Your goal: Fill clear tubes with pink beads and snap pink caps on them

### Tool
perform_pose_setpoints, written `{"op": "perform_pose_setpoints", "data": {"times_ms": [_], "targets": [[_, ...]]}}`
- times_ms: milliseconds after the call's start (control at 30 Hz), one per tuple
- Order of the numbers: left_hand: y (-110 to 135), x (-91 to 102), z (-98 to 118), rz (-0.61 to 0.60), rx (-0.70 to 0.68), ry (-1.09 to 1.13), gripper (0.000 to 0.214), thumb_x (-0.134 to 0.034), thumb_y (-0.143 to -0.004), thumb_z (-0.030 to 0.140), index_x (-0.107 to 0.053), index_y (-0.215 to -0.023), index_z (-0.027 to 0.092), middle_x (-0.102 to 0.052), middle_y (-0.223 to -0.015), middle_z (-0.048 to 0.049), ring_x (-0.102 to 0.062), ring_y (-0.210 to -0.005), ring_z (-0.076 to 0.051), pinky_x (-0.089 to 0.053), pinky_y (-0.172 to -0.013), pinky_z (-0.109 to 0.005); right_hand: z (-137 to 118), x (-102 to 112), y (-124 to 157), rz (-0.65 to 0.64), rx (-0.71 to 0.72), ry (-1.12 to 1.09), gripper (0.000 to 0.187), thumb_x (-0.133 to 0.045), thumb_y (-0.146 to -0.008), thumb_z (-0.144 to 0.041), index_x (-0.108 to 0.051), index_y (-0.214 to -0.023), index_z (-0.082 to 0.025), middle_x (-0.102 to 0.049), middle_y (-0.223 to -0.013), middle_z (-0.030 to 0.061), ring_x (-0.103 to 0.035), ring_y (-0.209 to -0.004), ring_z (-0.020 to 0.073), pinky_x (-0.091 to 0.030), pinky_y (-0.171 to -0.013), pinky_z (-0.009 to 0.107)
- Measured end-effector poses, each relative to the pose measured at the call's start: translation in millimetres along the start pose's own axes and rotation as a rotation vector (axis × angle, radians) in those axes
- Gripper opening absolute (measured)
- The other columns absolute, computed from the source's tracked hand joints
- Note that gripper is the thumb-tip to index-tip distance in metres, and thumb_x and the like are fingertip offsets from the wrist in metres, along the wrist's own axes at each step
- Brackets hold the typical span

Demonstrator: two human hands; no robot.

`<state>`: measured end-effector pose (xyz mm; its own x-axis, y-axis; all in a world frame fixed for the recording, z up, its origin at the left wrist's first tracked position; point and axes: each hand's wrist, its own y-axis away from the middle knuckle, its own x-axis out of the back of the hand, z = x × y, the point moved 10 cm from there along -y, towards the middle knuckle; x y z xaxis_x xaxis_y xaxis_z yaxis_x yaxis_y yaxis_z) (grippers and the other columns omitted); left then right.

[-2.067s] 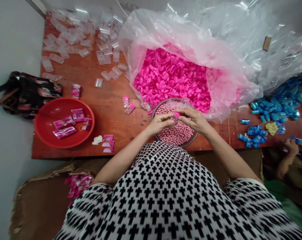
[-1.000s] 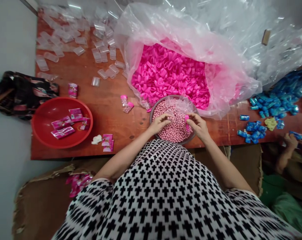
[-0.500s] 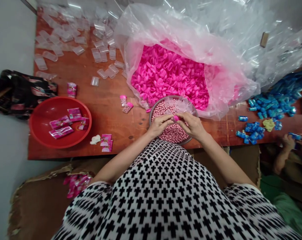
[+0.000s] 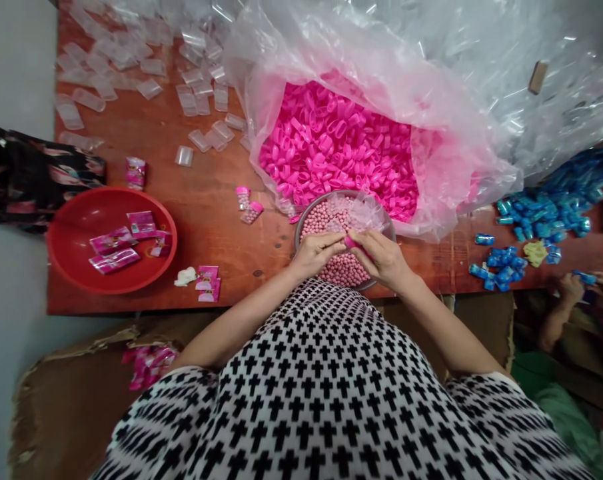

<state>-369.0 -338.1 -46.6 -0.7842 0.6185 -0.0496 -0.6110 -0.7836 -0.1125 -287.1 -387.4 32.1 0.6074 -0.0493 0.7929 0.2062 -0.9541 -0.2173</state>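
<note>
In the head view we count two bare hands meeting over one grey bowl of pink beads, too many to number. The right hand grasps one pink cap between thumb and fingers, above the beads. The left hand has its thumb and forefinger drawn together just beside that cap; we cannot tell whether it grips anything, as its fingertips hide the spot.

Just beyond the bowl we find one big clear bag with a heap of caps past counting. Left of the bowl lie two capped containers with beads inside. Further left we count four pink packets in one red basin, one packet behind it, and two overlapping packets beside one white scrap. Many clear containers lie behind these.

To the right we see a blue pile, one yellow scrap and another person's two hands with one blue item.
</note>
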Motion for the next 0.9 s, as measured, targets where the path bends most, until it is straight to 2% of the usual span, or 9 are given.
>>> {"op": "perform_pose_setpoints", "data": {"times_ms": [133, 233, 333, 433, 500, 600, 700, 833, 900], "targets": [[6, 15.2, -26, 0.185, 0.158, 0.295, 0.046, -0.069, -0.072, 0.048, -0.071, -0.106, 0.016, -0.07, -0.108, -0.009, -0.065, -0.101, -0.022, -0.05, -0.092, -0.036, 26, -4, 1, -0.033, -0.2, -0.457, 0.043, -0.051, -0.089, -0.045, -0.054, -0.128, -0.025, -0.064, -0.119, 0.0083, -0.061, -0.107, 0.0214, -0.05, -0.093, 0.042], [12, 26.3, -35, 0.287, 0.199, 0.394, 0.049, -0.072, -0.069, 0.048, -0.071, -0.106, 0.016, -0.071, -0.107, -0.009, -0.065, -0.099, -0.023, -0.05, -0.091, -0.036, 47, -16, 13, -0.008, -0.358, -0.794, 0.048, -0.063, -0.081, -0.048, -0.058, -0.123, -0.025, -0.066, -0.117, 0.0077, -0.063, -0.106, 0.0222, -0.051, -0.092, 0.043], [15, 32.2, -30, 0.278, 0.175, 0.295, 0.046, -0.072, -0.069, 0.049, -0.073, -0.101, 0.017, -0.072, -0.102, -0.0088, -0.065, -0.097, -0.023, -0.05, -0.09, -0.037, 62, -24, 20, 0.09, -0.449, -0.95, 0.036, -0.075, -0.071, -0.041, -0.069, -0.103, -0.025, -0.072, -0.096, 0.0033, -0.068, -0.085, 0.0182, -0.055, -0.084, 0.038], [15, 30.6, -12, 0.205, 0.052, 0.131, 0.036, -0.069, -0.074, 0.044, -0.074, -0.098, 0.018, -0.073, -0.099, -0.0084, -0.065, -0.095, -0.021, -0.05, -0.09, -0.036, 66, -29, 19, 0.159, -0.518, -1.053, 0.031, -0.077, -0.067, -0.041, -0.071, -0.091, -0.022, -0.07, -0.085, 0.0014, -0.066, -0.075, 0.0152, -0.056, -0.077, 0.035], [15, 26.1, 1, 0.162, -0.057, 0.053, 0.029, -0.067, -0.078, 0.04, -0.074, -0.097, 0.019, -0.072, -0.096, -0.008, -0.064, -0.094, -0.02, -0.049, -0.09, -0.036, 62, -38, 16, 0.102, -0.582, -1.119, 0.034, -0.077, -0.066, -0.042, -0.07, -0.092, -0.021, -0.069, -0.091, 0.0026, -0.066, -0.08, 0.0166, -0.057, -0.076, 0.035], [18, 21.9, 13, 0.157, -0.177, -0.008, 0.024, -0.065, -0.08, 0.035, -0.074, -0.098, 0.021, -0.071, -0.097, -0.0074, -0.061, -0.098, -0.019, -0.049, -0.09, -0.036, 47, -59, 16, -0.079, -0.713, -1.267, 0.036, -0.074, -0.069, -0.04, -0.067, -0.098, -0.021, -0.067, -0.098, 0.0038, -0.065, -0.087, 0.0179, -0.058, -0.076, 0.037], [21, 18.7, 19, 0.149, -0.228, -0.035, 0.023, -0.063, -0.083, 0.031, -0.073, -0.101, 0.022, -0.07, -0.098, -0.0072, -0.061, -0.099, -0.019, -0.05, -0.089, -0.036, 33, -79, 20, -0.174, -0.818, -1.42, 0.03, -0.072, -0.068, -0.036, -0.064, -0.091, -0.019, -0.068, -0.092, 0.0037, -0.064, -0.087, 0.0183, -0.058, -0.077, 0.039], [25, 19.2, 20, 0.142, -0.23, -0.061, 0.022, -0.058, -0.086, 0.027, -0.072, -0.103, 0.02, -0.071, -0.101, -0.0073, -0.063, -0.1, -0.018, -0.05, -0.093, -0.036, 38, -94, 19, 0.003, -0.873, -1.502, 0.019, -0.071, -0.063, -0.029, -0.058, -0.073, -0.018, -0.064, -0.073, -0.0007, -0.064, -0.076, 0.016, -0.059, -0.076, 0.038], [25, 21.5, 18, 0.148, -0.218, -0.089, 0.023, -0.057, -0.087, 0.026, -0.071, -0.104, 0.02, -0.071, -0.104, -0.0076, -0.064, -0.101, -0.019, -0.049, -0.095, -0.037, 41, -102, 18, 0.078, -0.892, -1.521, 0.018, -0.069, -0.064, -0.028, -0.056, -0.07, -0.019, -0.061, -0.068, -0.0028, -0.063, -0.072, 0.0148, -0.059, -0.075, 0.038]]}}
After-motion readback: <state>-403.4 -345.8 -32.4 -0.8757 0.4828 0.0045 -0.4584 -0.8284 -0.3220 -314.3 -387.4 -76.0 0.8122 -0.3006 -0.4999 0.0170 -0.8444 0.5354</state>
